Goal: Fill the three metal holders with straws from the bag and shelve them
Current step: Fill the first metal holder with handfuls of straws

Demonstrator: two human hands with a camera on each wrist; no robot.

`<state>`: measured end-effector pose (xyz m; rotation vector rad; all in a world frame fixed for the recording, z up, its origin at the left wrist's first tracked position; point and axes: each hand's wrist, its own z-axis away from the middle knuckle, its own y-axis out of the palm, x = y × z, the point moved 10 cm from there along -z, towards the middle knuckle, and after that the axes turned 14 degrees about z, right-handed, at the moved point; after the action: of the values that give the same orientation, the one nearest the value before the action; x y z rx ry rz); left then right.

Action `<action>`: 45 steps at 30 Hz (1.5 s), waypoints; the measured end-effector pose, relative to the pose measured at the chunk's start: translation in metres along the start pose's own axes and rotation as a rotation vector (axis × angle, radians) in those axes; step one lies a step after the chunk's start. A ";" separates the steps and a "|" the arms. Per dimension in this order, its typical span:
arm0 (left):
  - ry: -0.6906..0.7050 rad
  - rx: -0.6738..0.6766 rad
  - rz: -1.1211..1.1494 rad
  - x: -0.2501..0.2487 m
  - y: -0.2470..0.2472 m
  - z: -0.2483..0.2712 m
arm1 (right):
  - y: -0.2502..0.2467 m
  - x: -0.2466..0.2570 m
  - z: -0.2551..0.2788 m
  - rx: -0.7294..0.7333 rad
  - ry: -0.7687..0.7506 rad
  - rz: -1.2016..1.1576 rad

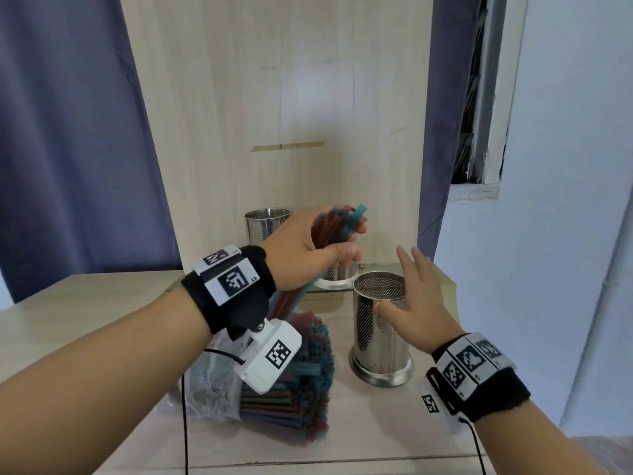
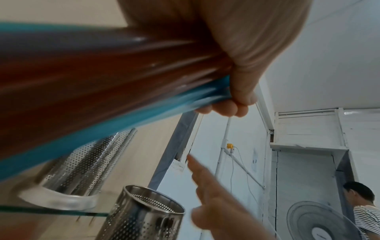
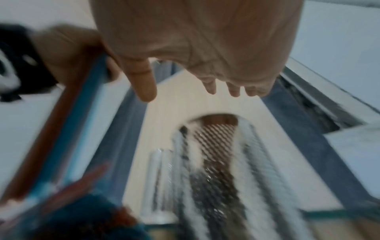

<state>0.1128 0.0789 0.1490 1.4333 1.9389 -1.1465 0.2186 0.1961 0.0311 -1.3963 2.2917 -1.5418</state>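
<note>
My left hand [image 1: 329, 248] grips a bundle of red and blue straws [image 1: 337, 224], lifted and tilted above the table; in the left wrist view the fingers [image 2: 236, 102] curl round the bundle [image 2: 102, 78]. A perforated metal holder [image 1: 380, 323] stands empty on the table, and my right hand [image 1: 407, 286] is open beside its rim, fingers spread. A second holder [image 1: 267, 226] stands at the back. Only the base of a third holder [image 1: 334, 281] shows, the rest hidden behind my left hand. The bag of straws [image 1: 294, 371] lies under my left wrist.
A glass plate [image 2: 51, 211] carries the holder behind the near one. A wooden panel [image 1: 274, 114] rises behind the table, with blue curtains either side. In the left wrist view a person in a striped shirt [image 2: 368, 214] and a fan [image 2: 320, 224] are far off.
</note>
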 end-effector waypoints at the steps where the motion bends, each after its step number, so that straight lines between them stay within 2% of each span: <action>1: 0.003 -0.010 -0.003 0.002 -0.001 0.001 | -0.005 0.018 0.006 -0.011 -0.073 -0.045; 3: 0.002 -0.012 -0.010 0.008 0.000 0.004 | -0.001 0.052 0.021 0.045 -0.215 -0.139; 5: -0.002 -0.009 -0.034 0.013 0.002 0.007 | 0.016 0.074 0.032 0.134 -0.288 -0.187; 8: -0.004 -0.024 -0.031 0.013 0.001 0.009 | 0.042 0.083 0.032 0.273 -0.263 -0.251; 10: 0.020 -0.040 -0.018 0.006 -0.002 0.009 | 0.045 0.090 0.027 0.304 -0.262 -0.293; 20: 0.193 -0.115 0.081 -0.044 -0.028 0.008 | 0.003 0.160 -0.007 0.247 -0.383 -0.581; 26: 0.301 -0.155 0.327 -0.067 -0.041 0.010 | -0.015 0.176 -0.004 0.229 -0.388 -0.896; 31: 0.245 -0.230 0.289 -0.059 -0.041 0.014 | -0.014 0.174 0.002 0.216 -0.410 -0.854; 34: 0.089 -0.303 0.254 -0.027 -0.047 0.019 | -0.014 0.149 0.004 0.181 -0.337 -0.750; 36: -0.044 -0.315 0.086 0.003 -0.055 0.033 | -0.015 0.125 0.005 0.158 -0.290 -0.684; 38: -0.154 -0.251 -0.154 0.031 -0.061 0.055 | -0.016 0.099 0.006 0.129 -0.245 -0.624; 41: -0.348 0.049 -0.567 0.075 -0.048 0.096 | -0.013 0.066 0.009 0.116 -0.183 -0.593; 43: -0.381 0.260 -0.784 0.100 -0.036 0.120 | -0.010 0.054 0.015 0.131 -0.164 -0.599; 45: -0.381 0.362 -0.907 0.119 -0.031 0.132 | -0.007 0.048 0.019 0.131 -0.173 -0.553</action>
<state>0.0289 0.0303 -0.0032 0.3339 2.1879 -2.0576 0.2044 0.1486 0.0467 -2.1467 1.7537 -1.5668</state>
